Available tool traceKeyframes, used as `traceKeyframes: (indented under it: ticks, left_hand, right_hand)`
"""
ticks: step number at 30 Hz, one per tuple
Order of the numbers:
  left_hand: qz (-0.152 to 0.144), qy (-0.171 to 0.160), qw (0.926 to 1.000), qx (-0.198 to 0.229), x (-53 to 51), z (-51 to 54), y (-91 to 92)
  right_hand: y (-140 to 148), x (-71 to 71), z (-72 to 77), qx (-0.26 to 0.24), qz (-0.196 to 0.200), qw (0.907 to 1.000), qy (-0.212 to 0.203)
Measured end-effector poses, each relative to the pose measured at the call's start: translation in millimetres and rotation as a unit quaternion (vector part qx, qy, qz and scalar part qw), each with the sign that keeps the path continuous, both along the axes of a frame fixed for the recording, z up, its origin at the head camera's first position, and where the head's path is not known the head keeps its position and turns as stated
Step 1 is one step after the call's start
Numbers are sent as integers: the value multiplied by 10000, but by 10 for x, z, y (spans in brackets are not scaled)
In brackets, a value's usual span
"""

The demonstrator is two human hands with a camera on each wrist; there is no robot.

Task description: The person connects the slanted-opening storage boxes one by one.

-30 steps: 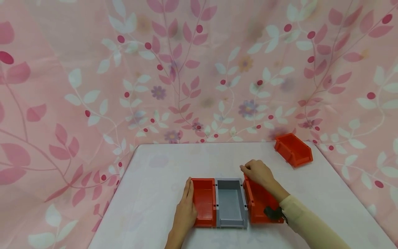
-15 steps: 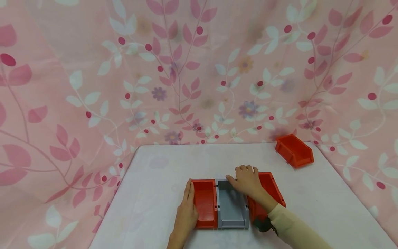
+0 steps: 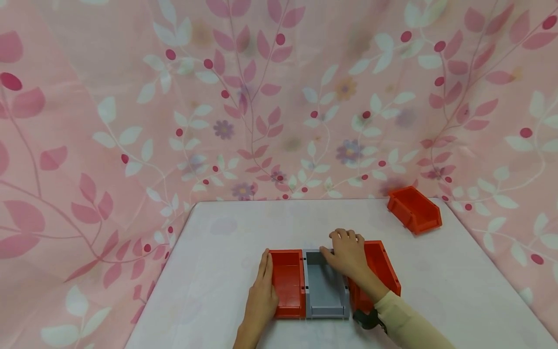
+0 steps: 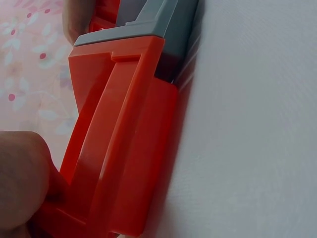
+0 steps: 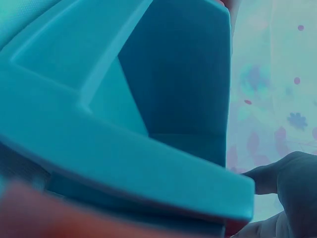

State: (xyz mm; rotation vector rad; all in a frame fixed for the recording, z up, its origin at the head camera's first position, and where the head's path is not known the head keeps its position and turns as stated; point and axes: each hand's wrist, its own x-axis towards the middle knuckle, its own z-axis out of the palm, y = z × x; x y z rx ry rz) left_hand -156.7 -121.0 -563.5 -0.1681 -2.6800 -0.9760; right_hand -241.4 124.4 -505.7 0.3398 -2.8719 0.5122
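A red bin (image 3: pixel 288 291), a grey bin (image 3: pixel 324 291) and another red bin (image 3: pixel 383 266) stand side by side; the right one is angled, its back end swung away from the grey bin. My left hand (image 3: pixel 260 303) lies along the outer side of the left red bin (image 4: pixel 133 148), fingers straight and together. Bent over the back right corner of the grey bin (image 5: pixel 173 64) is my right hand (image 3: pixel 348 254), its thumb at the back rim and its fingers behind it. The right hand (image 5: pixel 297 191) and forearm hide part of the right red bin.
Another red bin (image 3: pixel 414 211) stands apart at the back right corner of the white table (image 3: pixel 209 271). Behind the table hangs a pink patterned cloth (image 3: pixel 279 97). A dark device (image 3: pixel 367 319) sits under my right wrist, at the right red bin's front.
My right hand has moved left from the right red bin to the grey bin's back corner. The right red bin now stands angled. My left hand has stayed in place.
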Motion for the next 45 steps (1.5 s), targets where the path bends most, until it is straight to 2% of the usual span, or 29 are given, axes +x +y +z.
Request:
traceKeyframes:
  ticks: [8,21,32,36,45]
  left_hand:
    - [6,-173,9998,64,-7,5,-1]
    - [-29,37,9999,97,3,-7,-15]
    - [-54,-38,9998,165,5,1,-11]
    - [-31,25,9999,154,11,18,-10]
    - [-3,-86,9999,93,11,15,5]
  right_hand:
    - [-8,25,35,56,-38,10000,-7]
    - [-29,27,26,67,-32,10000,-29]
    - [-61,-8,-62,105,-113,9995,-277]
    - [-62,-17,-81,86,-86,9998,-170]
    - [-35,1,-101,43,-50,9999,-94]
